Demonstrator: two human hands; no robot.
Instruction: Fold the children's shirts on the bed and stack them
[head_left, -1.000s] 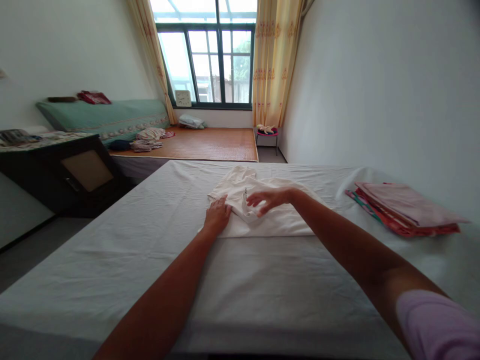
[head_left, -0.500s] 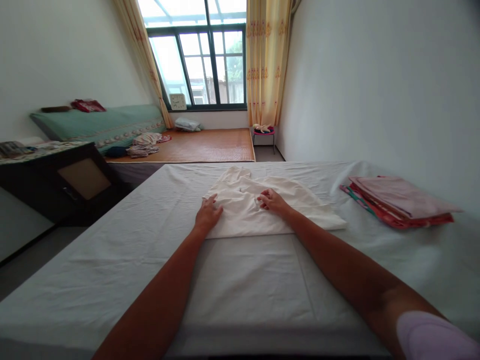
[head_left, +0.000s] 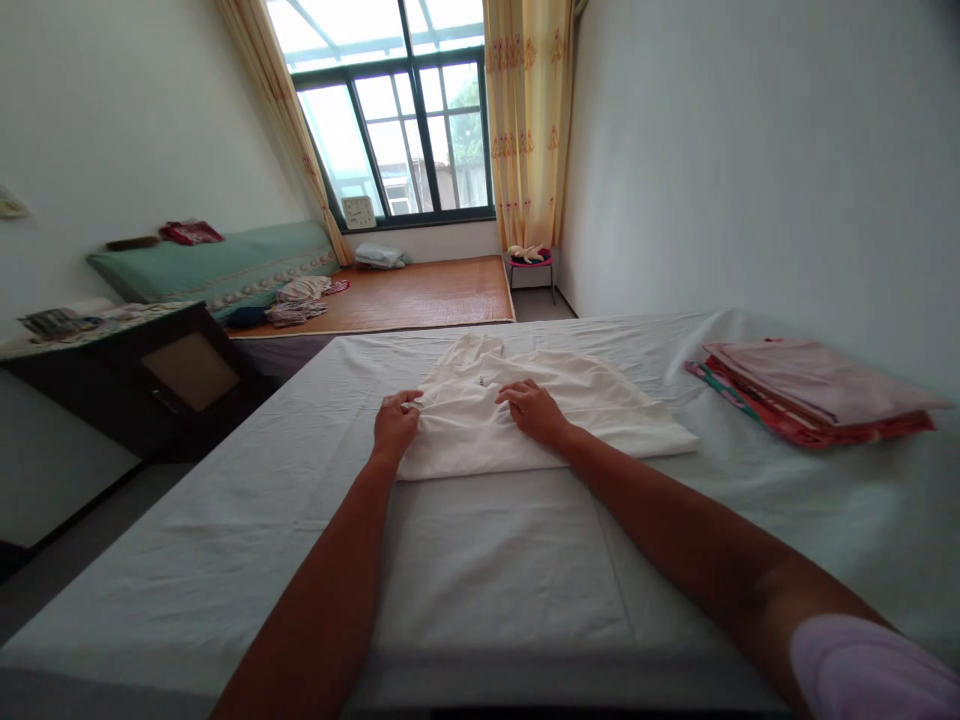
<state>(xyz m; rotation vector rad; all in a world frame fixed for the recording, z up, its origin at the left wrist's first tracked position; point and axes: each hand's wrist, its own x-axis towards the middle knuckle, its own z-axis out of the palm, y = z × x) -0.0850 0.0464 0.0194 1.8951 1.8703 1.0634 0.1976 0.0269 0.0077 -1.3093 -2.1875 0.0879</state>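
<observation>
A white garment (head_left: 480, 440) lies spread and partly folded on the pale sheet, lightly creased, with a small dark mark near its middle. At its left edge, my left hand (head_left: 397, 422) is closed, pinching the cloth between thumb and fingers. My right hand (head_left: 534, 410) rests on the middle of the garment, just right of the dark mark. Its fingers are slightly bent and apart, touching the fabric without a visible grip. The garment's right part tapers toward a corner on the sheet.
A stack of folded red and pink cloths (head_left: 817, 390) lies at the right on the sheet-covered surface (head_left: 262, 530), beside the wall. Behind are a mat-topped bed (head_left: 427, 290) with loose clothes, a dark cabinet (head_left: 112, 380) and a stool (head_left: 531, 262).
My left hand has shifted left to the garment's edge and closed on it. My right hand has moved slightly left and flattened onto the cloth. The camera view has tilted a little.
</observation>
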